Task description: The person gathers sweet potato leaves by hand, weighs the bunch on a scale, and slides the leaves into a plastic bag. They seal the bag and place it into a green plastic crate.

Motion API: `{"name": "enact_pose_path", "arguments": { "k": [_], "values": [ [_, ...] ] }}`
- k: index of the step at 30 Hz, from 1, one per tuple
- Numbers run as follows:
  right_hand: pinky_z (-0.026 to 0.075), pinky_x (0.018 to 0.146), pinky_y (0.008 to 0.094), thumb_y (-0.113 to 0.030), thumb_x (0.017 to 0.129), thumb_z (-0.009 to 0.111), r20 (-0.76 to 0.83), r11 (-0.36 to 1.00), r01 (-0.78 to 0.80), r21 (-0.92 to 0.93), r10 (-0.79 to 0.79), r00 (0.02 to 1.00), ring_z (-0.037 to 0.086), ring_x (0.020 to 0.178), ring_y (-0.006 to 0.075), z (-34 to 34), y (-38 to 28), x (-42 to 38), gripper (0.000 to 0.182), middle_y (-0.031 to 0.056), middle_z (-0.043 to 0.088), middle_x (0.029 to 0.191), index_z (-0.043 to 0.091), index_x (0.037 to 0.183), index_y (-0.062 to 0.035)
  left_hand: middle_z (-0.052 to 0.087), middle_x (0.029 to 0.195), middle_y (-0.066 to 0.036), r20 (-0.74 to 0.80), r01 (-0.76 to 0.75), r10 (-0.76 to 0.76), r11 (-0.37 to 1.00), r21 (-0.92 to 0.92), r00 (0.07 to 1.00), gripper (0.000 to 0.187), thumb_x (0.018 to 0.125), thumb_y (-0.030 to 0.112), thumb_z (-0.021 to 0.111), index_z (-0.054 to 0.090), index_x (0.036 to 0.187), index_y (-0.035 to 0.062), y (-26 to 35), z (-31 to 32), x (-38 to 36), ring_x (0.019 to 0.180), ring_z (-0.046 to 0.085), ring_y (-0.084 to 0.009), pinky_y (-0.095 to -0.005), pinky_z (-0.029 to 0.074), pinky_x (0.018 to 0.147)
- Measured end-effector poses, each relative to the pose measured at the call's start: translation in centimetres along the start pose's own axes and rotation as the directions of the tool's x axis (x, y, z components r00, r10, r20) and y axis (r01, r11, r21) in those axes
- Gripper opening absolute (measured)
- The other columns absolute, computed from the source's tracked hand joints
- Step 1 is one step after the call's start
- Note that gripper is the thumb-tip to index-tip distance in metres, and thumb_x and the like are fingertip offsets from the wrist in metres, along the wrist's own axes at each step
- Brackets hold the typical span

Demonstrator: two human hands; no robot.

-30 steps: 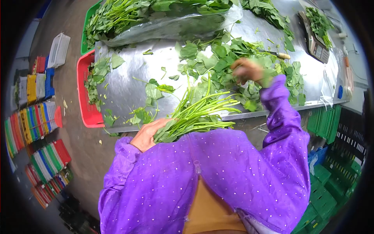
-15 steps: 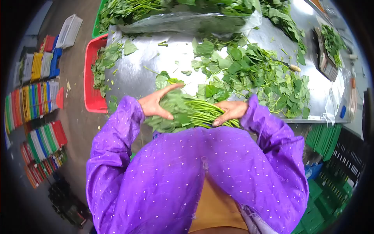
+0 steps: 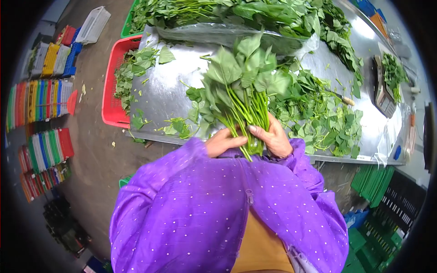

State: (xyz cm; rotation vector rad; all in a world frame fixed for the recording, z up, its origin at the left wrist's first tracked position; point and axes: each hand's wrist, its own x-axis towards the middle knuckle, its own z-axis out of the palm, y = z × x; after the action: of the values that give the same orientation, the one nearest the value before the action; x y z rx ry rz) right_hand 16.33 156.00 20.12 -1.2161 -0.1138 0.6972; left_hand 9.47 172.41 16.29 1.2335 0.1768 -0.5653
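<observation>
A bunch of leafy green stems stands upright close to my chest, leaves pointing away from me toward the table. My right hand wraps round the lower stems, its thumb across the front. From the other side, my left hand grips stems at the bunch's lower left, fingers closed. The cut ends stick out below both hands. Loose leaves and stems lie on the metal table to the right of the bunch, and a few small sprigs lie at its left.
A red basket with leaves stands at the table's left end. Heaped greens on clear plastic fill the back. A knife with a wooden handle lies among the leaves at right, near a scale bearing greens. Stacked coloured crates stand far left.
The bunch has turned from lying sideways to upright. My left hand has moved from the open, spread position over the leaves down to the stems beside my right hand.
</observation>
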Motion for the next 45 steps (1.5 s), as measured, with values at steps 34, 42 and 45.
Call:
{"name": "enact_pose_path", "arguments": {
  "k": [34,42,45],
  "values": [
    [0.040,0.042,0.0267,-0.010,0.084,0.054,-0.057,0.925,-0.088,0.370,0.117,0.991,0.050,0.049,0.0134,-8.1,-0.3,3.1,0.026,0.0110,0.061,0.075,0.050,0.107,0.0006,0.040,0.071,0.001,-0.236,-0.241,0.093,0.626,-0.742,0.967,0.037,0.094,0.033,0.040,0.041,0.121,0.0071,0.3,-5.3,-0.1,0.047,0.030,-0.0036,-0.0176,0.026,0.042],
    [0.046,0.088,0.0428,-0.008,0.083,0.056,0.139,0.648,-0.239,0.723,0.203,0.969,0.057,0.098,0.0304,-4.8,3.3,2.6,0.040,0.0214,0.054,0.112,0.043,0.119,0.0008,0.047,0.086,-0.004,-0.261,-0.296,0.140,0.497,-0.816,0.955,0.031,0.092,0.022,0.046,0.043,0.119,0.0073,0.7,-4.2,0.6,0.074,0.045,-0.0116,-0.0257,0.042,0.068],
    [0.046,0.089,0.0438,-0.008,0.086,0.051,0.096,0.609,-0.205,0.766,0.207,0.974,0.057,0.098,0.0304,-3.5,3.6,2.6,0.036,0.0199,0.053,0.115,0.044,0.120,-0.0011,0.046,0.087,-0.003,-0.262,-0.279,0.106,0.497,-0.821,0.959,0.028,0.092,0.020,0.048,0.044,0.116,0.0065,0.7,-3.7,0.5,0.076,0.045,-0.0115,-0.0272,0.042,0.071]
  ]
}}
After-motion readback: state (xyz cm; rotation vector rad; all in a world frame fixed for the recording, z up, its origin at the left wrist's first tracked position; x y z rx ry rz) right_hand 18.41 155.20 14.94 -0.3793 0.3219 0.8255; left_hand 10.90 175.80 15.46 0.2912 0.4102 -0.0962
